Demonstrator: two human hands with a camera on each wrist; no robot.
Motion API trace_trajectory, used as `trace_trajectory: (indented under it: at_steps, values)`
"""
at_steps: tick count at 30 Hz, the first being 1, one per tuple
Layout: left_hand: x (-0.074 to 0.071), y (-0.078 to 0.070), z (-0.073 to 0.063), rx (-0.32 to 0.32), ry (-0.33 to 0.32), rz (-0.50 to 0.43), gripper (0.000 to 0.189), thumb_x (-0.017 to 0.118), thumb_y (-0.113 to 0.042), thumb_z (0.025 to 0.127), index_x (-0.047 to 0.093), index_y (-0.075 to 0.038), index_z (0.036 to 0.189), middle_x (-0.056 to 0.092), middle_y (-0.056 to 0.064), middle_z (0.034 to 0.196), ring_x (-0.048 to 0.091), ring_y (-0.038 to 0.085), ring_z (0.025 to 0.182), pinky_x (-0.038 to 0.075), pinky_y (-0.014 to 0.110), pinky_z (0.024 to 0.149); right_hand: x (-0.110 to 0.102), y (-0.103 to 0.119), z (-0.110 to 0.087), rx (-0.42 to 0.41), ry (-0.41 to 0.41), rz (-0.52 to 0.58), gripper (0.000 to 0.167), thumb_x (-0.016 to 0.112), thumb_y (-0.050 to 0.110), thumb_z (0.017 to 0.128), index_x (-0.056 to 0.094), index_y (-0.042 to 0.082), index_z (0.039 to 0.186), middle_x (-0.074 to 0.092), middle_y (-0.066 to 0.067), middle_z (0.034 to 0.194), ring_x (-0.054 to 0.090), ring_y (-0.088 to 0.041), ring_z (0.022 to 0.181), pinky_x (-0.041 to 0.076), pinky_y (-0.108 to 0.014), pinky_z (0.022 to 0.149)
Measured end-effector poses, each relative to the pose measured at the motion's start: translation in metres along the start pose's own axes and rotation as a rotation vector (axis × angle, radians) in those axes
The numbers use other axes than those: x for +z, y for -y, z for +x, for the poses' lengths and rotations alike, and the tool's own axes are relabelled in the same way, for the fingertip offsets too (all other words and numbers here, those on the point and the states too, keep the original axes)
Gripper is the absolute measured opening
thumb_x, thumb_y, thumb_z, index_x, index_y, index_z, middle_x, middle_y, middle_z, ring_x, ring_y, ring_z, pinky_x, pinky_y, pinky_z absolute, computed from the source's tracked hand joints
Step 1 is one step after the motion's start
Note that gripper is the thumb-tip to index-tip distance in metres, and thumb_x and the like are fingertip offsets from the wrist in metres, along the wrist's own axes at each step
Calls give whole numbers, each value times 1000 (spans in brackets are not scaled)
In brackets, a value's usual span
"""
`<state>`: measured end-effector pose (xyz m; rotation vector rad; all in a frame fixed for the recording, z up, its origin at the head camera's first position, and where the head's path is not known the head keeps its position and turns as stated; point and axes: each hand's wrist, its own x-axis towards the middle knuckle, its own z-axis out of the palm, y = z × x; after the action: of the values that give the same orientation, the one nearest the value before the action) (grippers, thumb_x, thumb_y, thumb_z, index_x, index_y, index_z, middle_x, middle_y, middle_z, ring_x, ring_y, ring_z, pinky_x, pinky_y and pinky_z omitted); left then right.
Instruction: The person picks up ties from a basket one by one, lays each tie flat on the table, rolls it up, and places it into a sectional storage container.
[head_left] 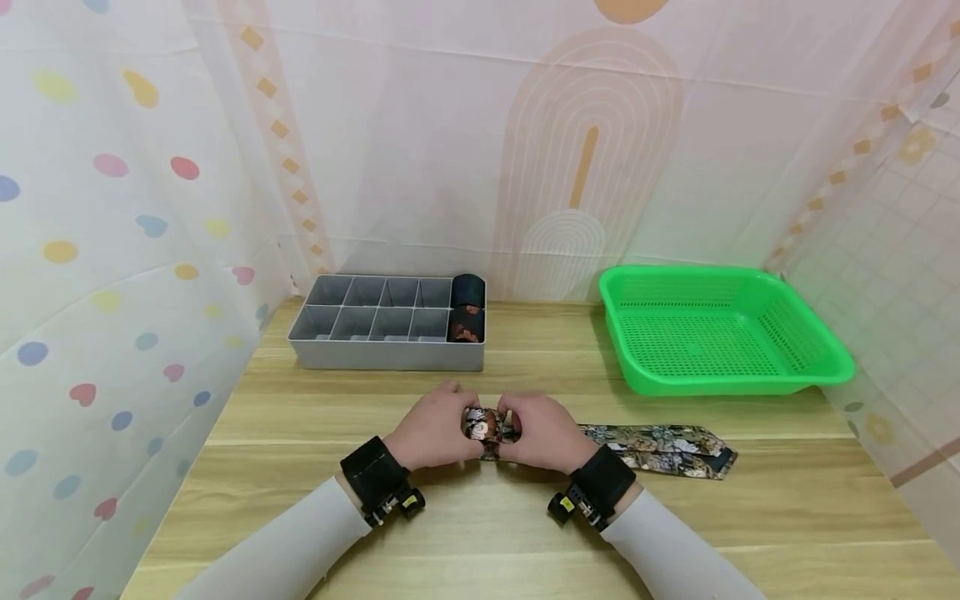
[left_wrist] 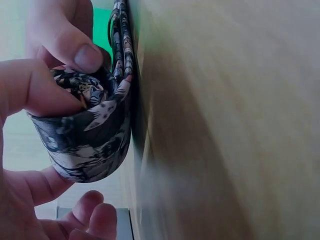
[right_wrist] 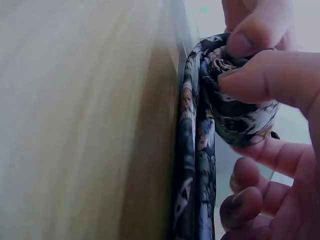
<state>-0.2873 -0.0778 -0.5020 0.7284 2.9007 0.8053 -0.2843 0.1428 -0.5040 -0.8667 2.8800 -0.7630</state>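
Observation:
A floral-patterned necktie (head_left: 660, 447) lies across the table, its left part wound into a roll (left_wrist: 90, 150). My left hand (head_left: 438, 423) grips the roll from the left, thumb in the coil's near end and fingers around its far side. From the other side my right hand (head_left: 546, 432) pinches the same roll (right_wrist: 245, 117), with its thumb pressed against the coil. The pointed end of the tie stretches flat to the right, beyond the right hand. In the right wrist view, two layers of the tie run along the tabletop.
A grey divided box (head_left: 390, 357) stands at the back left. Its rightmost compartments hold a dark rolled tie (head_left: 468, 291) and a dark rolled tie with orange-red figures (head_left: 467, 324). At the back right sits a green perforated basket (head_left: 742, 388). Patterned curtains (head_left: 420, 167) border the table.

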Motion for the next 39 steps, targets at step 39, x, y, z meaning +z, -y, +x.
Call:
trace_trajectory:
  at_steps: [39]
  values:
    - [0, 6, -2, 46, 66, -5, 47, 88, -32, 71, 72, -17, 112, 58, 0, 97, 55, 15, 79, 48, 32, 68, -7, 4, -1, 17, -42, 37, 35, 83, 34, 77, 69, 20, 106, 57, 8, 88, 52, -9, 74, 45, -25, 64]
